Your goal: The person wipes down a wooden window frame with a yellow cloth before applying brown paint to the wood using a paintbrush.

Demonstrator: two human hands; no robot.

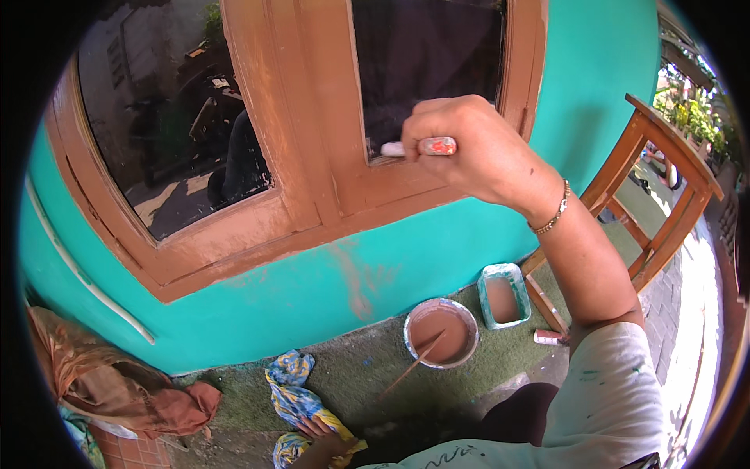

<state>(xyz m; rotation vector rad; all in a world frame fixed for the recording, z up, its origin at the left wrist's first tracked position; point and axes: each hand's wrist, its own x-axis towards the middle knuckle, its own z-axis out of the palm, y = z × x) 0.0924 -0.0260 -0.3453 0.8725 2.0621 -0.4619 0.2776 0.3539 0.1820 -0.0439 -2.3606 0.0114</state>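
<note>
My right hand is raised against the brown wooden window frame and is closed around a paintbrush handle, pale with red marks. The brush tip lies at the lower edge of the right glass pane. My left hand rests low on the ground, fingers pressed on a blue and yellow patterned cloth. A round bowl of brown paint with a stick in it sits on the ground below the window.
A small rectangular tub of brown paint stands beside the bowl. A wooden stool leans at the right. The wall is turquoise with a brown smear. A brown cloth heap lies at the left.
</note>
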